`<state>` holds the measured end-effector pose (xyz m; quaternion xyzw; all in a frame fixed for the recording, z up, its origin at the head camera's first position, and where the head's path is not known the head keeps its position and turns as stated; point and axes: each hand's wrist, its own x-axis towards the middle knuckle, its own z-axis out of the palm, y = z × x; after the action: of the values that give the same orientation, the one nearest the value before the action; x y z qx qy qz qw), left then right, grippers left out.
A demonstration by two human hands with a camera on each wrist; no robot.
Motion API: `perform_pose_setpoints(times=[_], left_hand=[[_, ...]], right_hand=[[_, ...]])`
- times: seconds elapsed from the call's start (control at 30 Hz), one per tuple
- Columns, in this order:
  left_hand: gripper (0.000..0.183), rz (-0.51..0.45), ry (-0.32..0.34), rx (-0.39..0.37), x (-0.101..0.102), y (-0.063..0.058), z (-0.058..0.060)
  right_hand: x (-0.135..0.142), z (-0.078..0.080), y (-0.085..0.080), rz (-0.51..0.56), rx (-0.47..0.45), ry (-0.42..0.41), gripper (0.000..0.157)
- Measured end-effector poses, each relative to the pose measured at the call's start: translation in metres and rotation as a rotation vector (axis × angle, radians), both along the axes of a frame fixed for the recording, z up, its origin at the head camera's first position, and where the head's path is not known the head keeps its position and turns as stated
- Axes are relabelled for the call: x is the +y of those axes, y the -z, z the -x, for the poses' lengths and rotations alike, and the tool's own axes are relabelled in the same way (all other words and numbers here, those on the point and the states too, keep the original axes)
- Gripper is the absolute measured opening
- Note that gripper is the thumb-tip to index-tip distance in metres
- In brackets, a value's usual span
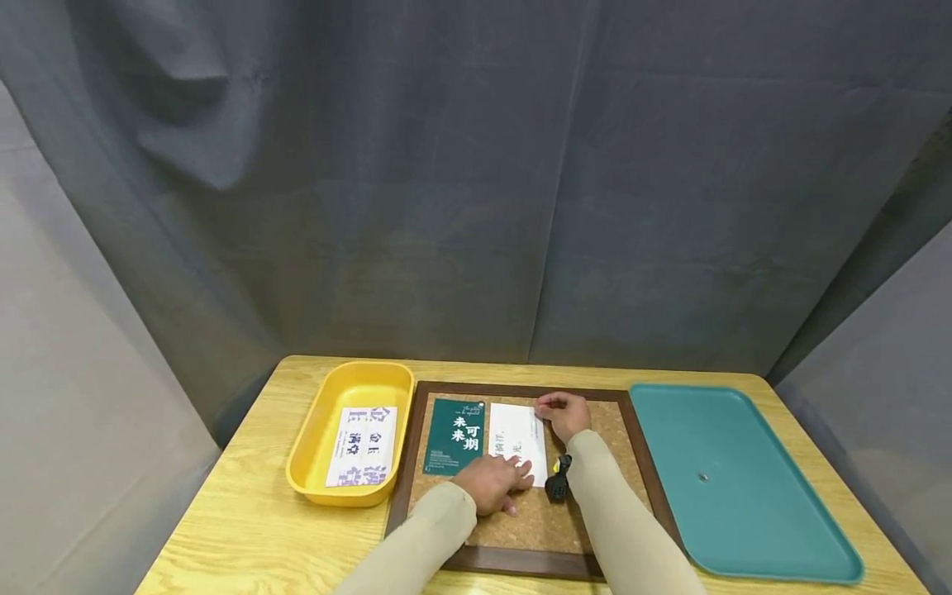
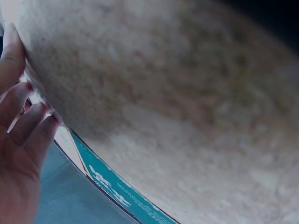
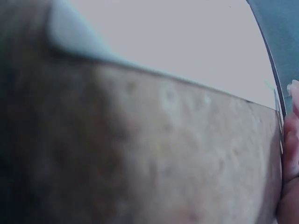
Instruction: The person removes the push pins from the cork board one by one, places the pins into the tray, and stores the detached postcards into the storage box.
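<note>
A white card [image 1: 513,426] with printed characters lies on the framed cork board [image 1: 550,529], beside a green card [image 1: 450,435]. My left hand [image 1: 491,484] rests its spread fingers on the white card's lower part; in the left wrist view the fingers [image 2: 35,119] reach out fairly straight. At that card's top right corner is my right hand [image 1: 567,415], fingers bent and fingertips close together. In the right wrist view the fingers [image 3: 292,135] show only at the edge, by the card [image 3: 187,42]. I cannot tell whether they pinch something small.
A yellow tray [image 1: 299,463] on the left holds a white card with purple characters [image 1: 362,446]. The teal tray [image 1: 766,512] on the right bears one small shiny item [image 1: 702,477]. A dark dot sits at the green card's top right corner. Grey curtains [image 1: 446,182] hang behind the wooden table [image 1: 223,537].
</note>
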<state>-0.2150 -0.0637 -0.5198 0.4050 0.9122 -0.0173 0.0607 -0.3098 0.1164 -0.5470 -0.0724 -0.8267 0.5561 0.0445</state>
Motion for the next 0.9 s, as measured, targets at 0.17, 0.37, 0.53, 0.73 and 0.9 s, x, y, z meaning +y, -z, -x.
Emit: perform_pose_setpoints(times=[0.17, 0.37, 0.53, 0.73, 0.9], left_hand=[[0.062, -0.008, -0.012, -0.012, 0.001, 0.002, -0.001], [0.063, -0.035, -0.041, -0.061, 0.001, 0.001, 0.0], [0.063, -0.035, -0.043, -0.069, 0.002, 0.001, 0.0], [0.063, -0.042, -0.034, -0.06, 0.002, 0.003, -0.001], [0.062, -0.033, -0.025, -0.032, 0.0, 0.001, -0.001]], right_hand=[[0.001, -0.002, 0.002, 0.022, -0.012, 0.028, 0.008], [0.007, -0.004, -0.001, 0.084, 0.029, 0.011, 0.012], [0.018, -0.007, -0.004, 0.178, 0.027, -0.003, 0.019], [0.04, -0.021, -0.022, 0.212, -0.005, 0.0, 0.024], [0.074, -0.038, -0.042, 0.192, 0.0, 0.023, 0.028]])
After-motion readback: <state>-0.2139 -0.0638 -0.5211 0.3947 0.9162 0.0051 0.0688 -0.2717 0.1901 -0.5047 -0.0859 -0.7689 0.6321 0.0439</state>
